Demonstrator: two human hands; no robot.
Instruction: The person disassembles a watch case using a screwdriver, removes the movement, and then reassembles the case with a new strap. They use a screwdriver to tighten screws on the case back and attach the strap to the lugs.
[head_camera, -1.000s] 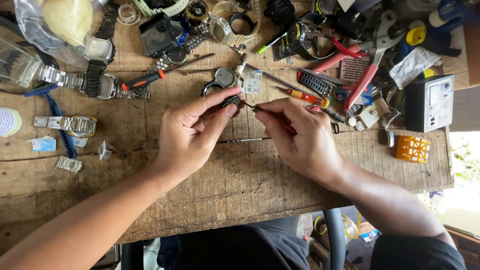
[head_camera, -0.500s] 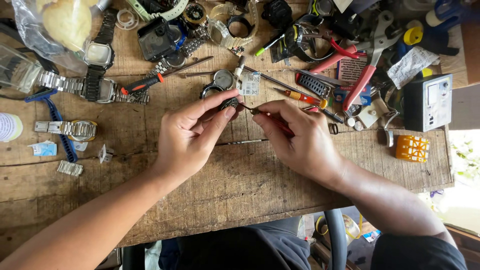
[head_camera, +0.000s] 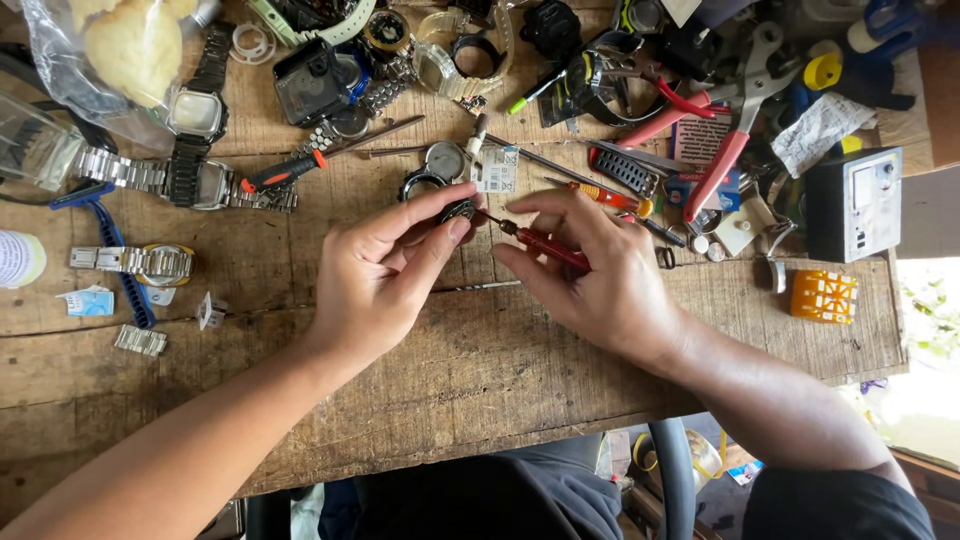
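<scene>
Crowding hands (head_camera: 480, 265): tool clutter (head_camera: 640, 110) beyond, near bench edge (head_camera: 470, 470) bare.

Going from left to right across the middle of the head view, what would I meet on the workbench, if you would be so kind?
White round container → metal-band watch → left hand → small watch part pinched in its fingertips → red-handled screwdriver → right hand → orange grid piece.

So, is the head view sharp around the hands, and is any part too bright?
Head view: the left hand, right hand and red-handled screwdriver are sharp under soft, even daylight; only the lower right corner beyond the wooden table is overexposed to white.
</scene>
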